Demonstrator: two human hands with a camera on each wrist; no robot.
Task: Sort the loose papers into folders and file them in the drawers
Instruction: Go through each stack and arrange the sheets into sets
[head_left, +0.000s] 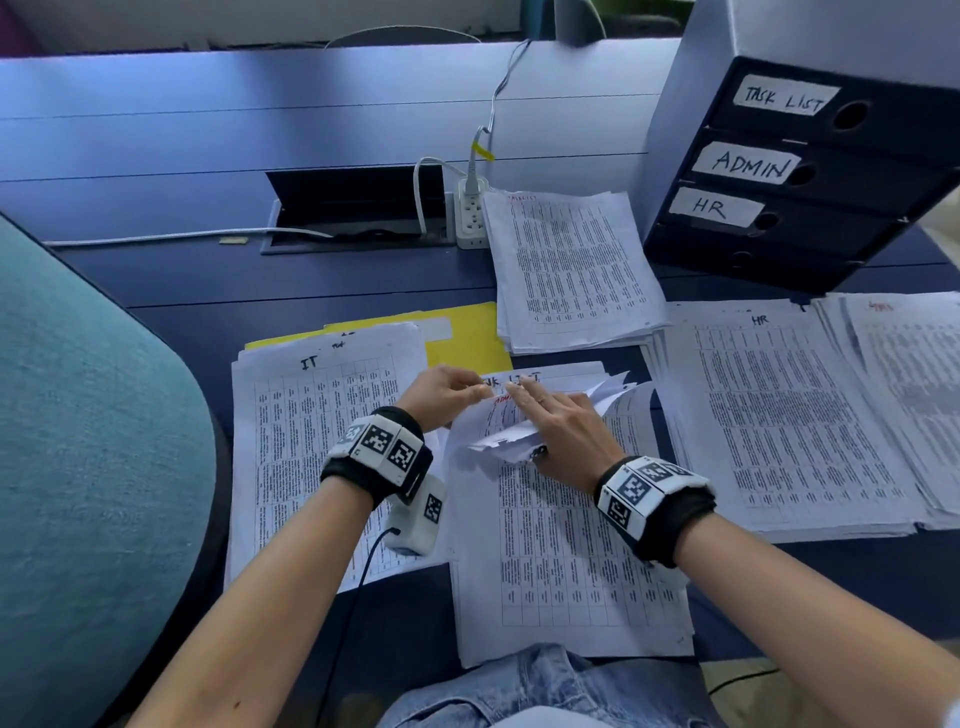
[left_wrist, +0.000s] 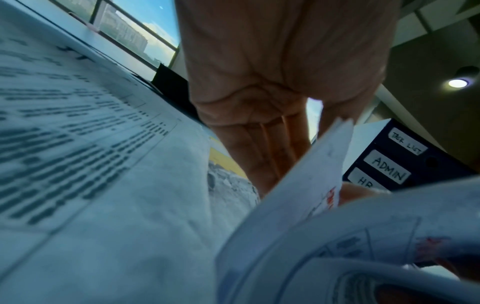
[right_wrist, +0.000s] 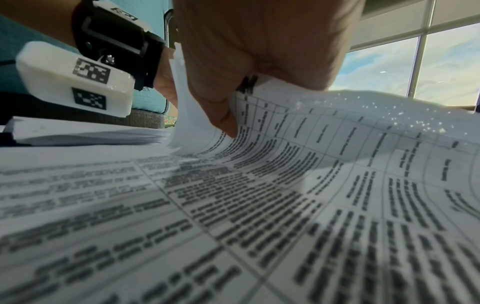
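Thumbing through the middle stack

Head view: my left hand (head_left: 441, 389) pinches the top edge of curled sheets (head_left: 511, 431), my right hand (head_left: 563, 431) grips them, over the stack (head_left: 566, 561); drawers (head_left: 779, 171) far right. Left wrist: straight fingers (left_wrist: 259, 148) behind a lifted sheet (left_wrist: 311, 174). Right wrist: thumb (right_wrist: 223, 115) pressing a bent page (right_wrist: 337, 148).

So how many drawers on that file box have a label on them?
3: the TASK LIST drawer on top, the ADMIN drawer below it, then the HR drawer. The bottom drawer shows no label.
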